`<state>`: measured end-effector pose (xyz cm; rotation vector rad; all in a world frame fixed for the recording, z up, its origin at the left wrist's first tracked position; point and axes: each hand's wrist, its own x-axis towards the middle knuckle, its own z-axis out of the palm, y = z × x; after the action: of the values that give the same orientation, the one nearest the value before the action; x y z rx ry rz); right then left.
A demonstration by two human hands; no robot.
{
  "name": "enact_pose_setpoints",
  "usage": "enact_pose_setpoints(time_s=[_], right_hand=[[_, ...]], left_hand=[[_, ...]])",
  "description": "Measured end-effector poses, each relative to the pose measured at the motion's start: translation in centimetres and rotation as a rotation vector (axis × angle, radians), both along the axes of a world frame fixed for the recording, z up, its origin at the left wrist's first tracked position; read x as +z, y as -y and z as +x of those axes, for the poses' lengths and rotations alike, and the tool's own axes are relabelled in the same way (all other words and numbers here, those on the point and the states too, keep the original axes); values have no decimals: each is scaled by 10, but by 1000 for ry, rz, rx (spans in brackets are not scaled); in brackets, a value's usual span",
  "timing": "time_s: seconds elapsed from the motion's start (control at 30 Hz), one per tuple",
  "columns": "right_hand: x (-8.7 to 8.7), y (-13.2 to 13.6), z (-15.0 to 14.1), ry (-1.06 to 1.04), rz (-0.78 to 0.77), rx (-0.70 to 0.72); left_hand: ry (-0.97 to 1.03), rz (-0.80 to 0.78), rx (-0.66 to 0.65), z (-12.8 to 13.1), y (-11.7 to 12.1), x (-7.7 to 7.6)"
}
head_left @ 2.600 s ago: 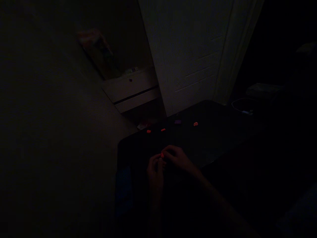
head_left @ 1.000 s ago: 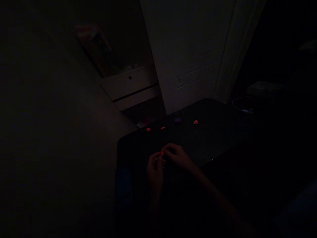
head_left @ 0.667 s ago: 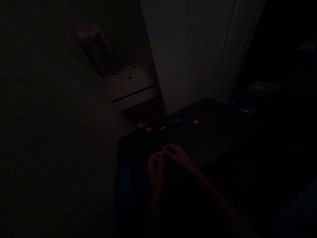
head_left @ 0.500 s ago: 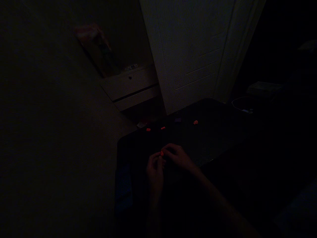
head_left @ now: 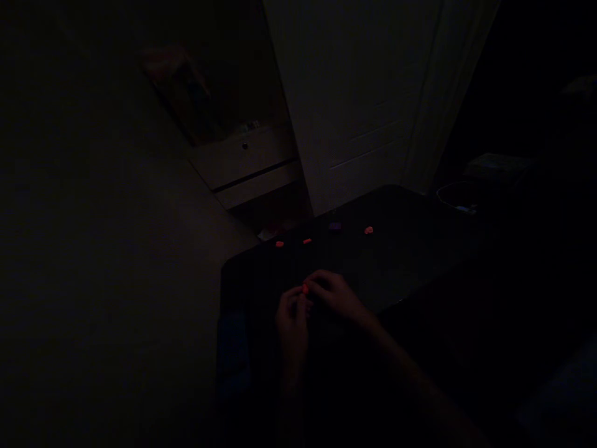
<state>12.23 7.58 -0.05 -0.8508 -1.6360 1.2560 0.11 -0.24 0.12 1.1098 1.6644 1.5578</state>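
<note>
Super dim room, black desk [head_left: 382,267] | left hand [head_left: 292,317] + right hand [head_left: 332,292]: grip pinched on 1 tiny red-orange piece [head_left: 305,289], between them over the desk | could slip, fingertip-only hold plus barely any light

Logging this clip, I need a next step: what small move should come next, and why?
Probably a light press by the right grip on the small red-orange piece, the left grip steadying it: both meet at it, pinching it between them. Its exact shape is too dim to tell, so going gently seems wise.
</note>
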Motion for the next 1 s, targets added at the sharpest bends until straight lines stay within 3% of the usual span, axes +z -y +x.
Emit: enact_pose_setpoints(time_s=[1.0], right_hand=[[1,0,0,-9,3,9]], left_hand=[[6,-6,-1,-1,-1,-2]])
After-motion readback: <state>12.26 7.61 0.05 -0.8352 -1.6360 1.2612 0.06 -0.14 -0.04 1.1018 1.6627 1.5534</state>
